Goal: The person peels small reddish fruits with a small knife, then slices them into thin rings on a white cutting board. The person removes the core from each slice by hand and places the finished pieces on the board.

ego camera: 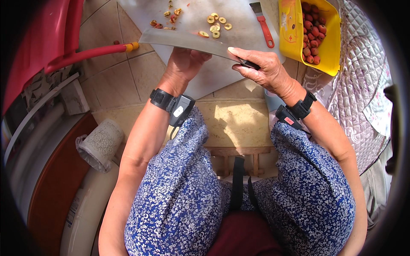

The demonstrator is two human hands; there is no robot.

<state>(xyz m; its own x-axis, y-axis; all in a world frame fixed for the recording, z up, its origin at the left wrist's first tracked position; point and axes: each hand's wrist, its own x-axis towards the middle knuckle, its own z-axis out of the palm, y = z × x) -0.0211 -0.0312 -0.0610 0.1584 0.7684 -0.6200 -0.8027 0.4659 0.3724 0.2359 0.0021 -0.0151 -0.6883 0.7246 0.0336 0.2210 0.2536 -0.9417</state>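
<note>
A wide knife blade (192, 41) spans the space over a white cutting board (205, 80). My right hand (266, 65) grips its black handle, thumb and finger near the blade's base. Behind the blade is my left hand (187, 62), its fingers partly hidden, so whether it touches the blade cannot be told. Several pale cut fruit slices (216, 34) lie on the board beyond the blade, with reddish-brown fruit scraps (173, 18) to their left. To the right of the slices rests a scraper with a red handle (265, 32).
Right of the board stands a yellow plastic container (336, 41) of small red fruits (314, 32). A red plastic object with a long arm (93, 57) reaches in from the left. Below it is a patterned paper-like bin (104, 140) with a plastic liner. Quilted fabric (355, 96) hangs at right.
</note>
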